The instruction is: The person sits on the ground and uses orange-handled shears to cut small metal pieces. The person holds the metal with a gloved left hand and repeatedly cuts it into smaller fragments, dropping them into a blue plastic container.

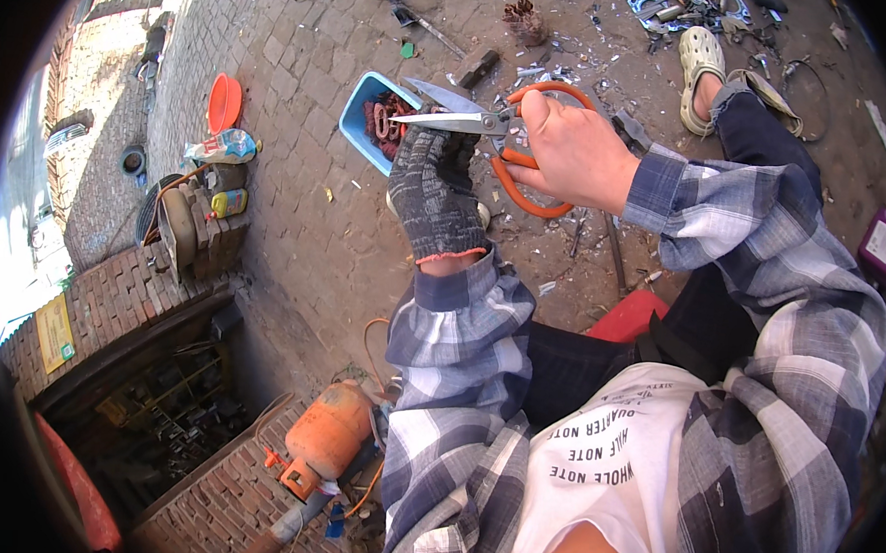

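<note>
My bare right hand (573, 152) grips large scissors (451, 122) by their orange handles. The blades are spread and point left. My left hand (436, 193), in a dark grey knit glove with an orange cuff, is raised just below and behind the blades. Its fingers are partly hidden by the scissors, and I cannot tell what it holds. Beyond the glove, a light-blue plastic bin (354, 113) stands on the ground with reddish-brown pieces (382, 119), perhaps wire coils, inside.
Metal scraps (533, 71) litter the brick ground, near a dark metal block (478, 68). A clear container (526, 31) of brown pieces stands farther off. An orange gas cylinder (330, 424) lies at lower left. A red basin (224, 103) and a purple jug (885, 248) flank the area.
</note>
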Tool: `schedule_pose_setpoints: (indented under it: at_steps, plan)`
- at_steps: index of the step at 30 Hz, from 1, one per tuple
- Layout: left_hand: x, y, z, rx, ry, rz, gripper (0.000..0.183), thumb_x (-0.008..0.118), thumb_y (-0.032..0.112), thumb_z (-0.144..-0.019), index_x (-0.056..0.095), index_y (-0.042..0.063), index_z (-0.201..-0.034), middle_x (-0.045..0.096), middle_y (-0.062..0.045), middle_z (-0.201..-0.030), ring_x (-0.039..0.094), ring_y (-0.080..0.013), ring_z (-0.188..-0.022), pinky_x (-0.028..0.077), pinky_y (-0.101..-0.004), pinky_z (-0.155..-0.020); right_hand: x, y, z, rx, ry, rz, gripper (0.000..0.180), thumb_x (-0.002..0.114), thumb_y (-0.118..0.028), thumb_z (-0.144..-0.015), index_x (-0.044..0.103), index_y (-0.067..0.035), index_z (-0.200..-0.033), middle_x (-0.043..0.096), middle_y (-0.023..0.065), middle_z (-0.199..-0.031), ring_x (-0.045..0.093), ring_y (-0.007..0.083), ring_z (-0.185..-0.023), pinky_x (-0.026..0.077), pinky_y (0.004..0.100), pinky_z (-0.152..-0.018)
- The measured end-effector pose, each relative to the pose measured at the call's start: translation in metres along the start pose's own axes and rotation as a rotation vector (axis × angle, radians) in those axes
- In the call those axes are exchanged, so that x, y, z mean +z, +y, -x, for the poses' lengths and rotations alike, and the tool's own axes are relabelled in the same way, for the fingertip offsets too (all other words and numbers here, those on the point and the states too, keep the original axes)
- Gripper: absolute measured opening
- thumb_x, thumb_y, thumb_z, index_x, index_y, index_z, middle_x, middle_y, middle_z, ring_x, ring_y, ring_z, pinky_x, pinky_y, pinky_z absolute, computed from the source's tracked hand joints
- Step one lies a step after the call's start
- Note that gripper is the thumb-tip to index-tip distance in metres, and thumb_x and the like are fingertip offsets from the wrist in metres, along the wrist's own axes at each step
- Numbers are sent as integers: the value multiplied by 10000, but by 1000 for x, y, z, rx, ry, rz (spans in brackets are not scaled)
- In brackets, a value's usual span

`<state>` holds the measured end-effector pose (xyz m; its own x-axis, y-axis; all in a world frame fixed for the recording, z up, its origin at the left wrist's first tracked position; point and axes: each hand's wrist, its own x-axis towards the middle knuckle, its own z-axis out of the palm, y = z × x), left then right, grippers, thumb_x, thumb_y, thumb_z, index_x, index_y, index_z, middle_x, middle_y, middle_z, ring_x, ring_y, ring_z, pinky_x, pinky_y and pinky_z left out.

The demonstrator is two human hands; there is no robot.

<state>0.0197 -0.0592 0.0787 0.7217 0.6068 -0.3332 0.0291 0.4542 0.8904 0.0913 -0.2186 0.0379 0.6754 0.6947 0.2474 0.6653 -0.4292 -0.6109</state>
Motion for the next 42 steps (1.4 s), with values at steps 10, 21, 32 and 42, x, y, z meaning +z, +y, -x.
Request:
schedule_pose_setpoints:
  at_steps: [10,21,32,42]
  plan:
    - [-3,-4,-9,-73,40,150,317,620,71,-929,604,-11,-1235,688,-128,-1115,681,-264,-1022,563,-405,-927,3,2,-3,82,-74,-50,620,712,-443,-860,472,85,-1079,656,193,-792,677,331,-677,560,393,-607]
    - [-7,-3,-13,-144,52,235,354,583,108,-960,585,32,-1306,661,-111,-1201,650,-243,-1062,533,-401,-957,-11,1,-9,-53,155,-18,564,738,-433,-824,482,21,-1038,645,175,-880,672,337,-774,553,399,-637]
    - [-4,-4,-12,-110,55,229,317,612,106,-950,590,8,-1251,676,-124,-1149,678,-246,-1018,572,-379,-913,-8,3,-10,-47,185,18,586,739,-448,-813,488,22,-1056,635,178,-886,672,329,-765,555,395,-636]
    - [6,7,-2,170,-46,-102,272,555,119,-978,609,-36,-1196,681,-148,-1106,685,-254,-992,563,-376,-904,-13,1,-9,-14,104,7,600,708,-454,-845,480,41,-1097,641,200,-879,678,347,-788,560,406,-660]
